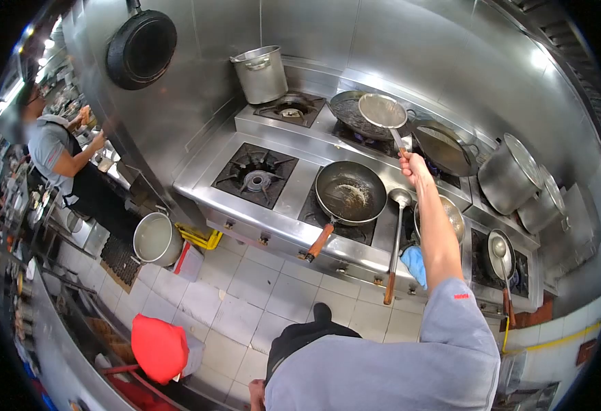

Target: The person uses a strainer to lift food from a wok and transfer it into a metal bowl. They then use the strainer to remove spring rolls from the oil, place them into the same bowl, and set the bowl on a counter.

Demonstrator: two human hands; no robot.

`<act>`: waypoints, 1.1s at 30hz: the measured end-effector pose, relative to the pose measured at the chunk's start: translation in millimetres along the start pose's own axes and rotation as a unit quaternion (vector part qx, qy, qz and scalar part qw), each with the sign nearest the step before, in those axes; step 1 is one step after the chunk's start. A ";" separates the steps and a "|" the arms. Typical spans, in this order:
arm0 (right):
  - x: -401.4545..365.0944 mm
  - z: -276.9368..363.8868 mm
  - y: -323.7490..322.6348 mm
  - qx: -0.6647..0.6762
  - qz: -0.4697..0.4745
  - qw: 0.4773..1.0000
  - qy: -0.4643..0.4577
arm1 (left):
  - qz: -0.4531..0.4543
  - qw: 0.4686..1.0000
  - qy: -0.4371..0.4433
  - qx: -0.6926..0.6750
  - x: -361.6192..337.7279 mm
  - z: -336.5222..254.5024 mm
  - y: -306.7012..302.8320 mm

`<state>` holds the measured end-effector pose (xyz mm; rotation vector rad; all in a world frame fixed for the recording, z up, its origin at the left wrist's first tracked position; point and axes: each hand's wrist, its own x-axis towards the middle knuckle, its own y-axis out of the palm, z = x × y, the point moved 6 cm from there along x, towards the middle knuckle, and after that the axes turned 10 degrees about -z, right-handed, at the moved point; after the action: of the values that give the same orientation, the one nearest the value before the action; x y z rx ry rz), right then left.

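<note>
My right hand [415,166] is stretched out over the stove, its fingers wrapped round the handle of a round mesh strainer [382,110]. The strainer's bowl overlaps a wide black wok [350,118] of dark liquid on a back burner. Right of it sits a second wok [444,152]. Nearer to me, a frying pan [350,193] with a wooden handle has pale bits in its bottom. A long ladle [397,236] lies beside that pan. Low at my side, my left hand [256,393] shows only in part, with its fingers hidden.
Tall pots [509,175] stand at the right, near a small pan [498,257]. A stockpot [260,77] is at the back left. A blue cloth [415,266] hangs at the stove's front. Another person [64,157] works at the left, beyond a floor pot [157,238].
</note>
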<state>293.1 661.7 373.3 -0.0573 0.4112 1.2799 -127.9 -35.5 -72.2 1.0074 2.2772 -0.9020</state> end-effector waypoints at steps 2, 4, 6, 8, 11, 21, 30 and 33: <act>-11.5 -6.5 -10.5 0.052 0.031 0.998 0.008 | 0.007 0.999 0.029 0.041 18.7 31.9 -10.5; -36.9 -6.8 -25.9 0.080 0.032 0.996 0.002 | 0.015 0.998 0.042 0.049 6.3 13.6 -27.0; -71.9 -7.9 -46.0 0.071 0.021 0.997 -0.025 | 0.027 0.996 0.058 0.055 2.6 -7.3 -33.8; -110.3 -17.5 -76.9 0.028 -0.026 0.995 -0.092 | 0.086 0.991 0.069 -0.074 3.4 -13.7 -36.5; -186.3 -39.7 -128.9 -0.082 -0.137 0.967 -0.201 | 0.090 0.994 -0.003 0.066 2.0 -41.1 -50.3; -290.4 -106.1 -253.0 -0.479 -0.338 0.741 -0.327 | 0.154 0.977 0.007 0.150 104.3 -76.8 -29.7; -277.1 -177.6 -272.1 -0.646 -0.291 0.690 -0.149 | 0.155 0.976 0.076 0.132 65.2 -137.9 21.2; -279.1 -171.4 -282.9 -0.639 -0.302 0.692 -0.149 | 0.147 0.982 0.037 0.108 40.2 -100.9 21.8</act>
<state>449.8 276.2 254.4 -1.0716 -0.8168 0.6594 -151.9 67.6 -39.5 1.4505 2.0445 -1.0119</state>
